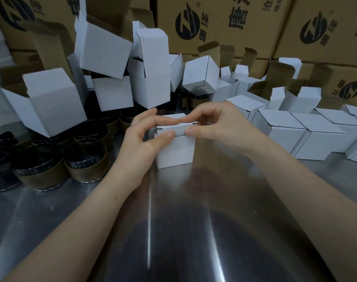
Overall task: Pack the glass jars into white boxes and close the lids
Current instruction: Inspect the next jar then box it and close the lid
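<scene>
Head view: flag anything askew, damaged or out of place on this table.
The open white boxes at back left are heaped at odd angles, some tilted atop the glass jars. The closed boxes on the right stand in tidy rows. No damage or spill shows.

hands 2 | white boxes 15+ | glass jars 8+ | large brown cartons 4+
</scene>
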The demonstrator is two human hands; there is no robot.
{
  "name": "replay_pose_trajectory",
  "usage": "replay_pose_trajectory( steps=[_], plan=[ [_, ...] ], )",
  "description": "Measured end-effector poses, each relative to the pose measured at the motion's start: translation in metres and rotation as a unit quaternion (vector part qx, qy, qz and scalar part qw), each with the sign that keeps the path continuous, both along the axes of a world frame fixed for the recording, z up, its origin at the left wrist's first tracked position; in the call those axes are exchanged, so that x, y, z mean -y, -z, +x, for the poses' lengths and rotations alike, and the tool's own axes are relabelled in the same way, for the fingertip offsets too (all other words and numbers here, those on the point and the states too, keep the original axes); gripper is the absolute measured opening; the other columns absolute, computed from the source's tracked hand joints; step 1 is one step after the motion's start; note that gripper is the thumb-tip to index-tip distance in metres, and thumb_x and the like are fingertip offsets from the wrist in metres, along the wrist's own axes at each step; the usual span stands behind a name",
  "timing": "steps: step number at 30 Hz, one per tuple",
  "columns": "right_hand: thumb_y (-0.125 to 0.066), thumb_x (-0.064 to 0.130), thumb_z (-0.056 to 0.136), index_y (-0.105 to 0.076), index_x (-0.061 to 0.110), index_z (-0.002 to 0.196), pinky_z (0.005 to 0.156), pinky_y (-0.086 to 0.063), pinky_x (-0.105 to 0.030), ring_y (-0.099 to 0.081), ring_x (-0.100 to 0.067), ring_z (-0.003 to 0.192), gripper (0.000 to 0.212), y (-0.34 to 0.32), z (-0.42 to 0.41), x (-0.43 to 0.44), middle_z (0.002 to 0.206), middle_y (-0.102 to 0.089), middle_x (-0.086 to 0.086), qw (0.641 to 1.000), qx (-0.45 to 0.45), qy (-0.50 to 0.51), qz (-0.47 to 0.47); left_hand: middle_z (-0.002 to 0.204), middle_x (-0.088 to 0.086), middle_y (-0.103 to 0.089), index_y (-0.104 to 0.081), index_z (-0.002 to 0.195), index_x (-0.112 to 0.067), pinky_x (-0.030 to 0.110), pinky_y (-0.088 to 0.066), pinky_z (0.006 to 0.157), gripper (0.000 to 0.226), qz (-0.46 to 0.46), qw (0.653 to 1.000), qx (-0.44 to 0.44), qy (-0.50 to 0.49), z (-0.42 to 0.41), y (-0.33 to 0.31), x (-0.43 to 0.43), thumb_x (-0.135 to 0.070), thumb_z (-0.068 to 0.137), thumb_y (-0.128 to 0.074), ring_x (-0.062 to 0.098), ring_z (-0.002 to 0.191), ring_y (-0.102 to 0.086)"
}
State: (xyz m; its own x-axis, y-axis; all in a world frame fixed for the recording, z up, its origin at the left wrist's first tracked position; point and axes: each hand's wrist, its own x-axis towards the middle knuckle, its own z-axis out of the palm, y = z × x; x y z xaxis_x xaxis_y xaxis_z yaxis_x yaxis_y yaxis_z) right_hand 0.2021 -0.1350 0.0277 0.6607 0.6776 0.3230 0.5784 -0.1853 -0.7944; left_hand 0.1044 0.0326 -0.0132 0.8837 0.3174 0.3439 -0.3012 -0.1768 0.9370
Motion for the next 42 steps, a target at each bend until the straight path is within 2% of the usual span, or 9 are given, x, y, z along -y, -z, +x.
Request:
replay_pose_trajectory(
  steps=[2, 7, 12, 16, 22, 30, 32, 37, 42],
  plan=[
    [-0.078, 0.015, 0.082, -0.075, 0.034, 0.088, 0.07, -0.054, -0.029, -0.061, -0.019, 0.077, 0.02, 0.0, 0.0, 0.0, 0.088, -0.07, -0.004, 1.0, 0.009, 0.002, -0.011, 0.14, -0.006, -0.044, -0.075, 0.083, -0.042, 0.047, -0.033, 0.114, 0.024, 0.003, 1.0, 0.0, 0.001, 0.0, 0.0, 0.0, -0.021, 0.072, -0.07, 0.005, 0.138, -0.036],
    [-0.076, 0.02, 0.084, -0.075, 0.039, 0.085, 0.065, -0.049, -0.018, -0.057, -0.008, 0.074, 0.02, 0.002, 0.0, 0.0, 0.083, -0.069, 0.008, 0.999, 0.017, 0.003, -0.03, 0.141, -0.002, -0.043, -0.071, 0.089, -0.027, 0.041, -0.03, 0.116, 0.029, 0.027, 1.0, -0.003, -0.003, 0.002, 0.003, -0.001, 0.001, 0.085, -0.066, -0.002, 0.137, -0.032],
    [-0.069, 0.018, 0.09, -0.076, 0.034, 0.088, 0.071, -0.052, -0.02, -0.061, -0.008, 0.079, 0.017, 0.005, 0.001, 0.0, 0.081, -0.069, 0.013, 0.999, 0.015, -0.006, -0.048, 0.139, -0.006, -0.046, -0.075, 0.091, -0.018, 0.032, -0.028, 0.116, 0.011, 0.032, 0.999, -0.01, -0.008, 0.001, 0.003, 0.0, -0.013, 0.088, -0.066, -0.008, 0.134, -0.031],
    [-0.07, 0.018, 0.089, -0.076, 0.032, 0.087, 0.074, -0.054, -0.034, -0.063, -0.024, 0.085, 0.016, 0.005, 0.0, 0.001, 0.087, -0.07, 0.004, 0.998, 0.022, -0.019, -0.05, 0.142, -0.009, -0.042, -0.075, 0.094, -0.02, 0.032, -0.028, 0.115, 0.012, 0.03, 0.999, -0.02, -0.021, 0.001, 0.002, 0.001, -0.014, 0.09, -0.065, -0.006, 0.135, -0.031],
    [-0.075, 0.016, 0.085, -0.078, 0.019, 0.091, 0.066, -0.045, -0.032, -0.052, -0.015, 0.068, 0.007, 0.003, 0.0, 0.0, 0.083, -0.065, -0.015, 0.997, 0.048, -0.017, -0.061, 0.14, 0.008, -0.044, -0.061, 0.107, -0.026, 0.048, -0.04, 0.109, 0.028, -0.052, 0.997, -0.058, 0.004, 0.002, -0.002, 0.007, -0.021, 0.079, -0.067, 0.024, 0.13, -0.046],
    [-0.077, 0.02, 0.083, -0.078, 0.017, 0.093, 0.068, -0.047, -0.03, -0.055, -0.012, 0.074, 0.011, 0.001, -0.001, -0.002, 0.081, -0.058, 0.003, 0.983, 0.152, 0.008, -0.107, 0.124, -0.002, -0.051, -0.044, 0.129, -0.03, 0.018, -0.054, 0.08, 0.047, -0.095, 0.995, -0.033, 0.021, 0.01, 0.002, 0.007, -0.001, 0.093, -0.054, 0.01, 0.106, -0.058],
    [-0.079, 0.023, 0.082, -0.077, 0.016, 0.091, 0.073, -0.048, -0.03, -0.054, -0.012, 0.081, 0.012, 0.002, -0.002, -0.003, 0.088, -0.053, 0.002, 0.979, 0.171, 0.017, -0.108, 0.127, -0.003, -0.051, -0.041, 0.131, -0.031, 0.017, -0.052, 0.082, 0.049, -0.097, 0.995, -0.026, 0.017, 0.01, 0.004, 0.008, -0.003, 0.094, -0.054, 0.009, 0.11, -0.057],
    [-0.078, 0.033, 0.081, -0.059, 0.029, 0.082, 0.09, -0.035, -0.007, -0.044, 0.002, 0.114, 0.019, 0.009, -0.005, -0.008, 0.126, -0.051, 0.008, 0.97, 0.208, 0.015, -0.121, 0.142, -0.005, -0.049, -0.032, 0.142, -0.027, 0.026, -0.048, 0.101, 0.055, -0.121, 0.992, -0.019, 0.012, 0.009, 0.007, 0.007, -0.01, 0.096, -0.056, 0.009, 0.126, -0.052],
    [-0.072, 0.039, 0.083, -0.043, 0.042, 0.085, 0.085, -0.05, -0.032, -0.056, -0.011, 0.103, 0.03, 0.011, -0.01, -0.014, 0.116, -0.063, 0.003, 0.957, 0.247, 0.041, -0.148, 0.133, -0.004, -0.055, -0.038, 0.138, -0.023, 0.018, -0.051, 0.092, 0.048, -0.13, 0.991, -0.018, 0.003, 0.009, 0.009, 0.01, -0.016, 0.095, -0.058, 0.009, 0.121, -0.056]
  ],
)
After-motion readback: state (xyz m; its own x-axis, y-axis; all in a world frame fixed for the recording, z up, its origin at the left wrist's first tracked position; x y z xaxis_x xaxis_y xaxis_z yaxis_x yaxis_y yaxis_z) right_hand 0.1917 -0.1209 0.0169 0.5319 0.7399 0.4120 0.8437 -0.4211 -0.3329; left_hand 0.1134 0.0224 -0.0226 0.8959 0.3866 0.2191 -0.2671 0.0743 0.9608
